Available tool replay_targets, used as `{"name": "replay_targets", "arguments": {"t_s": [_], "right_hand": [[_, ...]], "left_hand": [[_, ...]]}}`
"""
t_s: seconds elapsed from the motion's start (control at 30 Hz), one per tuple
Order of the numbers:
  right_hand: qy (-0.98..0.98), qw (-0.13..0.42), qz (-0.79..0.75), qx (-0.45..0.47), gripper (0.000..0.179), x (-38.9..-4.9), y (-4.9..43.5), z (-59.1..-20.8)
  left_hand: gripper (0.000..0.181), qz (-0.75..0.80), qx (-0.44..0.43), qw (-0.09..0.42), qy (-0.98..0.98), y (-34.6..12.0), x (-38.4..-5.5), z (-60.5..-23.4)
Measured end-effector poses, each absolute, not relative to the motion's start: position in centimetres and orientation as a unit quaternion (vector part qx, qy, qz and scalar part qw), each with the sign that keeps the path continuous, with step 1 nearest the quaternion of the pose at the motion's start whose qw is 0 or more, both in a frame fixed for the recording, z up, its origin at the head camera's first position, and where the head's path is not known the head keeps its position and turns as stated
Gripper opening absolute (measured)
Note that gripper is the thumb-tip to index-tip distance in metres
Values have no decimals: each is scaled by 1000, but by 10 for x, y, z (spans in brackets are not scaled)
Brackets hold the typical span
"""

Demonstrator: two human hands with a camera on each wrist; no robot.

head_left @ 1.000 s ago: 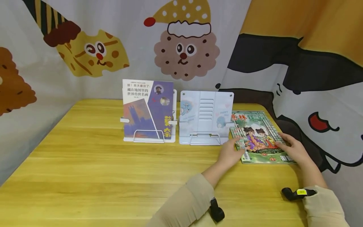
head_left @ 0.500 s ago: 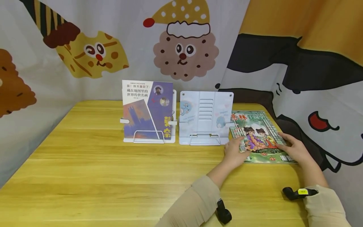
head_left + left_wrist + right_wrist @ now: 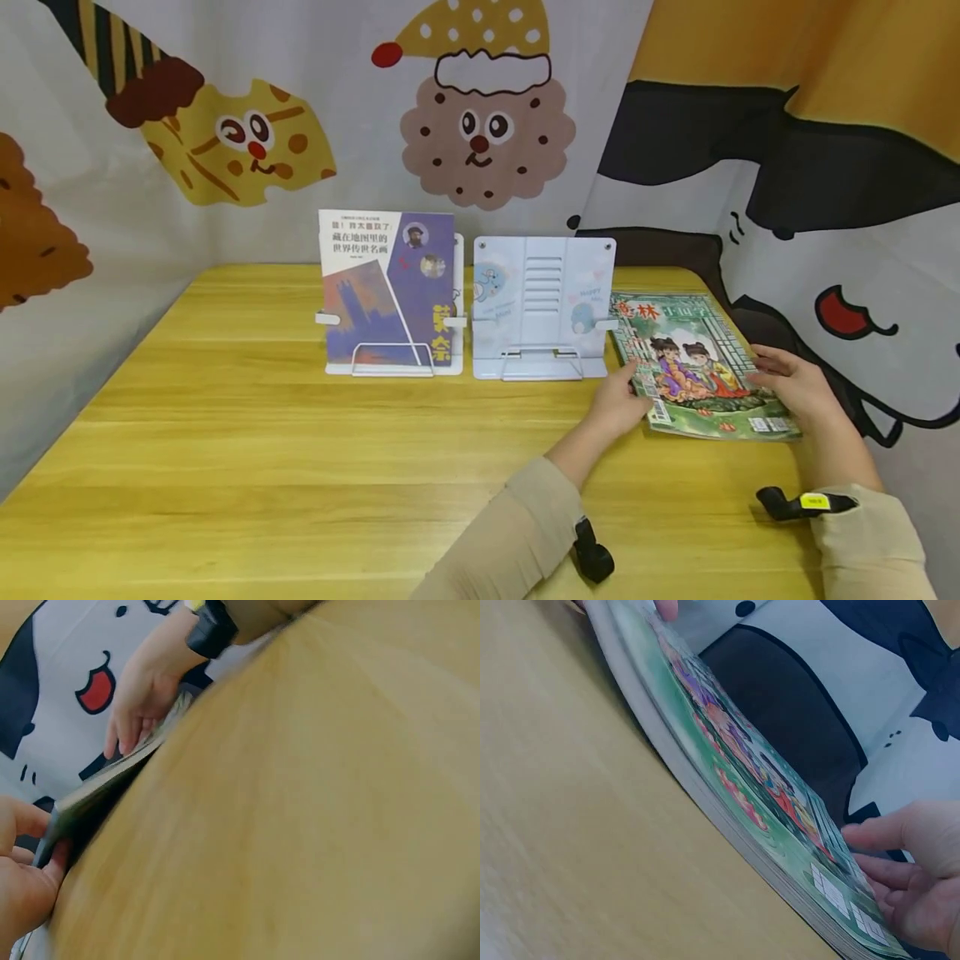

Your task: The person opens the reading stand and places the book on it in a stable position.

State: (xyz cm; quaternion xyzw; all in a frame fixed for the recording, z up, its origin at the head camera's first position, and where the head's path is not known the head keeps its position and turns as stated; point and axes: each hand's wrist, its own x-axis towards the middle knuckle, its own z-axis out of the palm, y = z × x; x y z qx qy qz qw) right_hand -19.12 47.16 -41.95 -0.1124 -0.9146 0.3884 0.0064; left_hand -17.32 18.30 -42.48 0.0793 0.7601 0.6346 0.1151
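A green illustrated magazine [image 3: 712, 410] with two cartoon figures on its cover lies at the table's right end. Its near part is raised a little off the wood, and a dark gap shows beneath it in the left wrist view. My left hand [image 3: 617, 403] pinches the left edge, thumb [image 3: 57, 859] on one face and fingers on the other. At the opposite edge my right hand [image 3: 802, 390] grips the magazine, its thumb at the cover's side and the other fingers [image 3: 889, 871] curled by the edge, partly hidden.
A blue-white book stand [image 3: 543, 317] stands left of the magazine, its clips holding nothing. Farther left, another stand bears a purple-and-white book [image 3: 420, 283]. The wooden table [image 3: 300, 483] meets a cartoon-printed curtain [image 3: 360, 50] behind and at right.
The magazine, flat before, has its near part lifted and has shifted slightly right and toward me. My left hand moved right, then took its left edge; my right hand shifted right.
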Motion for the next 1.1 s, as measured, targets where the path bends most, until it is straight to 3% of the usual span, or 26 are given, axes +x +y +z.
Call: {"name": "replay_targets", "arguments": {"t_s": [0.47, 0.77, 1.0, 1.1], "right_hand": [[-890, -8, 433, -143, 67, -188, 471, -418], [-902, -2, 419, -109, 67, -184, 471, -411], [-870, 55, 482, -87, 61, -180, 466, -401], [-848, 53, 523, -63, 63, -179, 461, -390]], "left_hand": [[85, 719, 88, 148, 673, 181, -170, -428], [92, 725, 183, 107, 655, 176, -167, -419], [91, 718, 218, 86, 655, 164, -172, -410], [89, 698, 241, 73, 670, 154, -177, -405]]}}
